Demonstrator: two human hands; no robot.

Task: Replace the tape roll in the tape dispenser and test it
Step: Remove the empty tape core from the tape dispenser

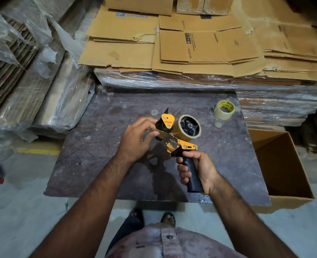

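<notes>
A dark, scuffed board (102, 164) lies on a grey concrete floor, with flattened cartons (200, 47) stacked behind and an open cardboard box (284, 164) at the right. Above the board, the right hand (196, 170) is closed around the black handle of the tape dispenser (180, 140). Its long axis runs from the handle up and left, away from the person. The left hand (137, 138), half open, pinches tape at the front roller. 1 spare tape roll (224, 109) lies far right on the board

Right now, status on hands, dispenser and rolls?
Right hand gripping dispenser handle. Left hand fingering its front end, near the cutter. One roll mounted; second roll loose on table. Nothing blocking.
</notes>
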